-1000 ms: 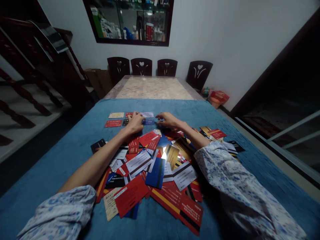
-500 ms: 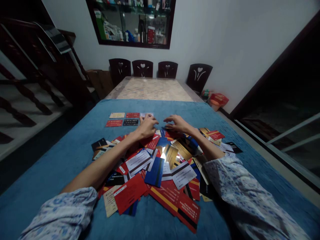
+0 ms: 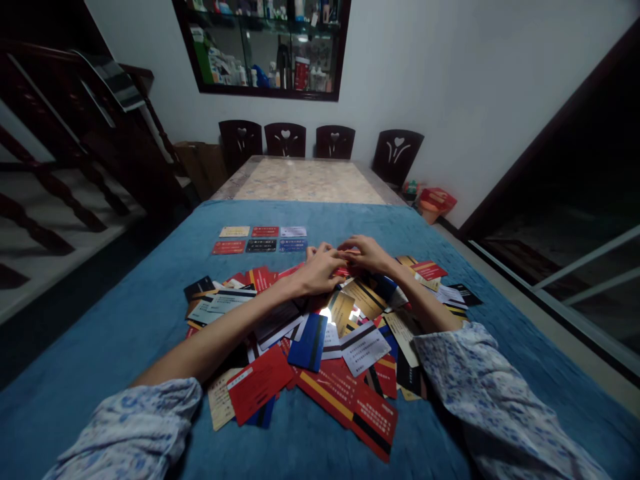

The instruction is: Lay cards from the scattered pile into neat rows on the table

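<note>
My left hand [image 3: 321, 270] and my right hand [image 3: 366, 253] meet over the far edge of a loose pile of bank-style cards. Their fingertips come together, closed, around what looks like a red card, mostly hidden by the fingers. Red, blue, gold, white and black cards overlap in the pile, many with a dark stripe facing up. Near its middle lie a blue card [image 3: 307, 342] and a white card [image 3: 365, 347]; a red card [image 3: 261, 385] lies toward me. Beyond my left hand, cards lie face up in two neat rows, with a blue card [image 3: 293, 245] at the near right.
A blue cloth [image 3: 125, 307] covers the near part of the table; the far tabletop [image 3: 310, 177] is bare stone-patterned. Several dark chairs [image 3: 335, 141] stand along the wall. A red bag [image 3: 437, 198] sits on the floor at right, and stair railings rise at left.
My left hand has moved right from the neat rows to meet my right hand. The blue card at the near row's right end, hidden by that hand before, now shows.
</note>
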The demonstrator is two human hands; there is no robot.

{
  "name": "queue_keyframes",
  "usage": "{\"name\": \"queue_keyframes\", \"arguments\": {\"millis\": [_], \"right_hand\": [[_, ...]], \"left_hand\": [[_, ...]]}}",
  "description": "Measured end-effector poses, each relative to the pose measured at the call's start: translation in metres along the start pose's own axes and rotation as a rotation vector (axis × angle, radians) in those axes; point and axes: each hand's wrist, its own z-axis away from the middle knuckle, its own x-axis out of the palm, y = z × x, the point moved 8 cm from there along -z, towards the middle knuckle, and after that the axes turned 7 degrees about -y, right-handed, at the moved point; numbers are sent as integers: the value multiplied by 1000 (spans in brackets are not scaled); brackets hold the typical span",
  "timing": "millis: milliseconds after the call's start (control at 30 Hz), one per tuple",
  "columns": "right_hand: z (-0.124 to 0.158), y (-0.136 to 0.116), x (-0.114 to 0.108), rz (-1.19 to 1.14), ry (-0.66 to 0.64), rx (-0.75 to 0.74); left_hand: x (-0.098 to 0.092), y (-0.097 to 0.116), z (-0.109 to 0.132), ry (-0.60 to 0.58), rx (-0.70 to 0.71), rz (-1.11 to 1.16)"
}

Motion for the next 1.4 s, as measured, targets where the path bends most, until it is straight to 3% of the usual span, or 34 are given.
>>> {"name": "queue_keyframes", "arguments": {"millis": [367,833,1167,1400], "right_hand": [[12,5,-4,-16,10,18],[19,-3,-2,-40,-186,86],[15,-30,15,8,-250,-137],[14,-20,25,50,-256,-72]], "left_hand": [[22,20,-18,-67,1,10],[10,-10,-11,-19,-144,-85],[9,-8,-6,-20,-113,-113],[7,-7,-3,-16,-147,-118]]}}
